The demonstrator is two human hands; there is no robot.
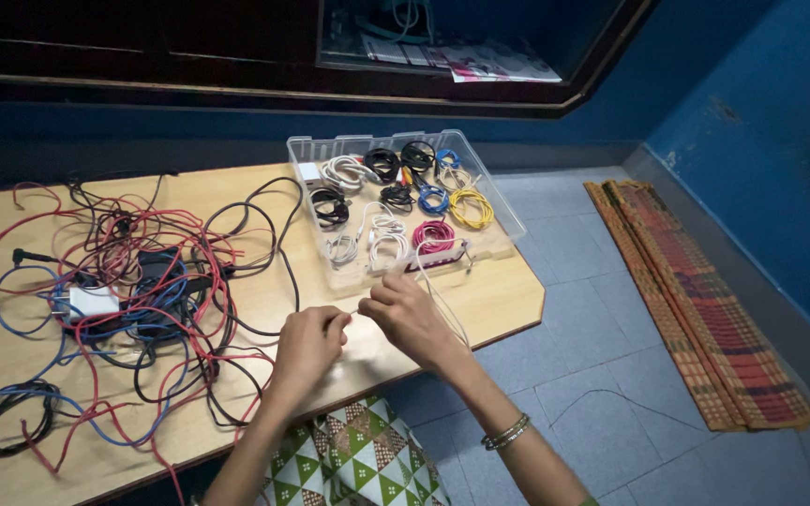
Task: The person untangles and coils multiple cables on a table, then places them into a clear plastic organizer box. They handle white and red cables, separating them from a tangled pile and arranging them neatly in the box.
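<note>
Both the left hand and right hand pinch a thin white cable taut between them above the wooden table, beside the clear tray of coiled cables.

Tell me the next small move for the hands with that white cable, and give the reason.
Probably wind another loop: the left hand and right hand pinch a white cable whose loose end trails toward the clear tray, where the other cables already lie coiled.
</note>
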